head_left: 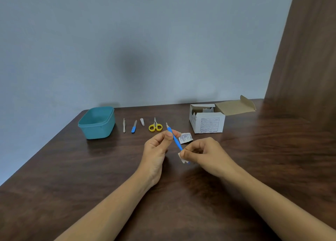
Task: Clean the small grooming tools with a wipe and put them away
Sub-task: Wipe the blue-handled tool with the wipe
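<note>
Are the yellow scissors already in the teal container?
No, the yellow scissors lie on the table, to the right of the teal container and outside it.

Single head-worn wide-angle view, from above and behind the left hand (157, 146) and right hand (206, 155), facing forward and down, hands near, table (72, 186) and wall (127, 40) beyond them

Wall (127, 40): plain pale blue-grey; fills the upper half; meets the table's far edge
Shadow (134, 68): soft dark patch on the wall, mid-frame
Table (54, 177): dark brown wood grain; glossy; rounded far-left corner
Panel (305, 49): brown wood; upright at the right, beside the wall
Light: soft, even; faint sheen on the table
</note>
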